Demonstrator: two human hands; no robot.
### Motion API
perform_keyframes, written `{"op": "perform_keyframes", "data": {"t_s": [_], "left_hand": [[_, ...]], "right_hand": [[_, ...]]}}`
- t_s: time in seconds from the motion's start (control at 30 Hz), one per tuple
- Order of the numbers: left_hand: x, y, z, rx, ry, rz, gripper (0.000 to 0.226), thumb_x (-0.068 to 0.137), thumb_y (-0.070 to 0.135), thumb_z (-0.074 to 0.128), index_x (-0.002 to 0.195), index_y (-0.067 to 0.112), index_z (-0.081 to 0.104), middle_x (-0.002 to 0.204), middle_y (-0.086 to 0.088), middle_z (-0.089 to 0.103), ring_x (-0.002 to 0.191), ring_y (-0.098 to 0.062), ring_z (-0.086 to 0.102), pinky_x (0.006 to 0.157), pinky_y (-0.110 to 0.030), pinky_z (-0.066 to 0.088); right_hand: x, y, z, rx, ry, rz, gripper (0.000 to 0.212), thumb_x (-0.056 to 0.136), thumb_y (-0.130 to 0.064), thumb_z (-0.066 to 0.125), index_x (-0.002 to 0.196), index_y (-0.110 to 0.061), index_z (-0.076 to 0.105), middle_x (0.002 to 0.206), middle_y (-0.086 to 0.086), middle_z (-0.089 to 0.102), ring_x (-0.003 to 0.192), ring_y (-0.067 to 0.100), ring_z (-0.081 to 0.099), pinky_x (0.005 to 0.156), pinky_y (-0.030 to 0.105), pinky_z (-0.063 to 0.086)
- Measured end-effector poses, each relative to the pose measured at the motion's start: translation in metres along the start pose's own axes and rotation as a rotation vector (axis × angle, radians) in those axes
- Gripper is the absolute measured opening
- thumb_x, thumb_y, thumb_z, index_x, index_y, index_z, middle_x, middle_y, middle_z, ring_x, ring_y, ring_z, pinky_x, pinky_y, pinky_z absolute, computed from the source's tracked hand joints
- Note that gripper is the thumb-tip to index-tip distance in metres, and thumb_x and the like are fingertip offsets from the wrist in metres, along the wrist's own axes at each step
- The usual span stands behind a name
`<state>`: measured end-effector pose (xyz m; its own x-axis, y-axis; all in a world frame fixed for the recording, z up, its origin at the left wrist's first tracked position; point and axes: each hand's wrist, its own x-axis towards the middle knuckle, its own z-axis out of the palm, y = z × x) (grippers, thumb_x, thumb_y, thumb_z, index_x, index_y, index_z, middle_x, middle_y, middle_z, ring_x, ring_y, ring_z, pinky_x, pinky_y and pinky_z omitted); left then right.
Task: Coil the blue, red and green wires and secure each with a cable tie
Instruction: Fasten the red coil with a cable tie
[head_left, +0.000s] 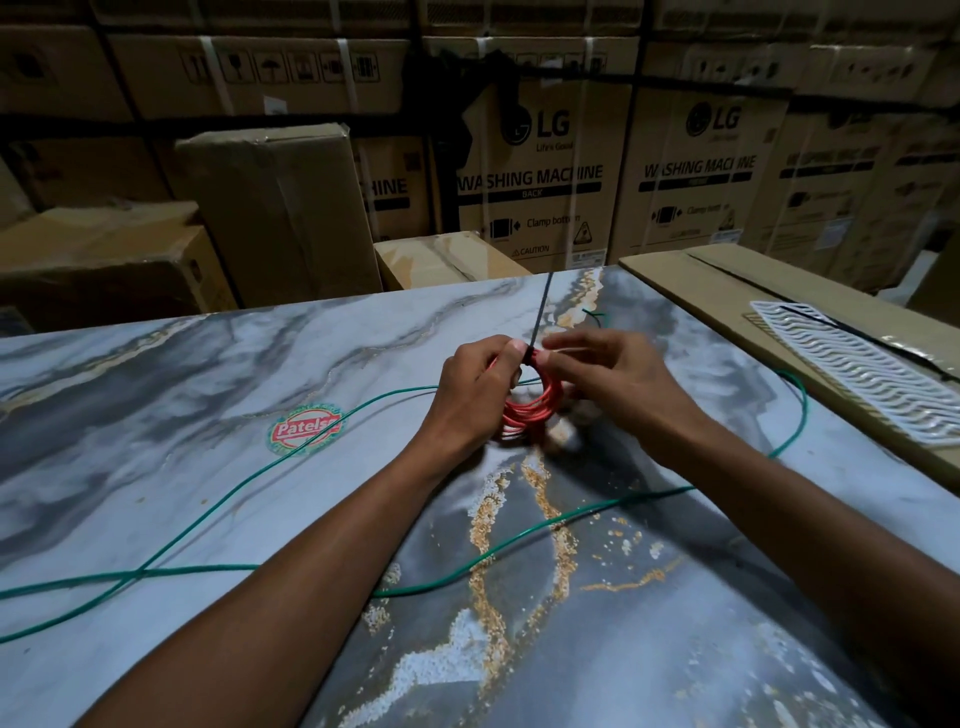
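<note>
The green wire (218, 501) is lying loose across the near marble tabletop (156, 364), running off the left edge and passing under my forearms. My left hand (470, 397) is gripping the red wire coil (535, 405), hiding its left side. My right hand (618, 376) is pinching at the black cable tie (540, 317) rising from the coil; its fingertips are blurring. Farther right, a white grille (852, 374) is lying on cardboard, cut off by the frame.

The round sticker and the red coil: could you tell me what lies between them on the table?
In the head view, the green wire crosses between the sticker and the red coil, and the left hand sits there too.
</note>
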<state>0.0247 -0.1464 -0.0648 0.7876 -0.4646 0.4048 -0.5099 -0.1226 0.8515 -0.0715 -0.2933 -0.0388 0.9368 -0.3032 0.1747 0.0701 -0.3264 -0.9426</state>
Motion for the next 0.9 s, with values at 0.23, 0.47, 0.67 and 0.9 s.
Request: {"op": "perform_keyframes", "data": {"t_s": [0.23, 0.47, 0.67, 0.9], "left_hand": [[-0.001, 0.003, 0.000, -0.033, 0.100, -0.007, 0.024, 0.103, 0.032, 0.046, 0.104, 0.018, 0.065, 0.084, 0.000, 0.066, 0.076, -0.017, 0.061, 0.071, -0.038, 0.052], [-0.003, 0.010, -0.001, -0.108, 0.136, -0.091, 0.035, 0.105, 0.039, 0.035, 0.105, 0.020, 0.065, 0.083, -0.005, 0.068, 0.074, -0.021, 0.066, 0.059, -0.033, 0.050], [-0.008, 0.022, -0.006, 0.048, 0.181, -0.158, 0.048, 0.107, 0.042, 0.035, 0.093, 0.012, 0.070, 0.081, -0.004, 0.073, 0.067, -0.018, 0.069, 0.057, -0.026, 0.050], [-0.016, 0.035, -0.033, 0.079, 0.232, -0.140, 0.036, 0.103, 0.032, 0.043, 0.098, 0.012, 0.073, 0.087, -0.004, 0.074, 0.078, -0.020, 0.070, 0.067, -0.032, 0.056]], "right_hand": [[-0.005, -0.007, 0.008, 0.168, -0.114, 0.032, 0.039, 0.091, -0.012, 0.074, 0.129, -0.012, 0.065, 0.096, 0.014, 0.078, 0.081, 0.027, 0.078, 0.071, 0.033, 0.064], [-0.005, -0.002, 0.005, 0.197, -0.048, -0.051, 0.046, 0.089, -0.016, 0.076, 0.133, -0.011, 0.064, 0.102, 0.014, 0.078, 0.089, 0.029, 0.077, 0.083, 0.042, 0.063], [-0.006, -0.001, 0.003, 0.274, -0.034, -0.029, 0.047, 0.088, -0.017, 0.075, 0.133, -0.008, 0.063, 0.106, 0.015, 0.077, 0.090, 0.023, 0.077, 0.074, 0.025, 0.061], [-0.010, -0.008, 0.004, 0.330, -0.034, -0.019, 0.046, 0.088, -0.019, 0.078, 0.130, -0.007, 0.066, 0.102, 0.016, 0.077, 0.083, 0.020, 0.077, 0.073, 0.024, 0.059]]}}
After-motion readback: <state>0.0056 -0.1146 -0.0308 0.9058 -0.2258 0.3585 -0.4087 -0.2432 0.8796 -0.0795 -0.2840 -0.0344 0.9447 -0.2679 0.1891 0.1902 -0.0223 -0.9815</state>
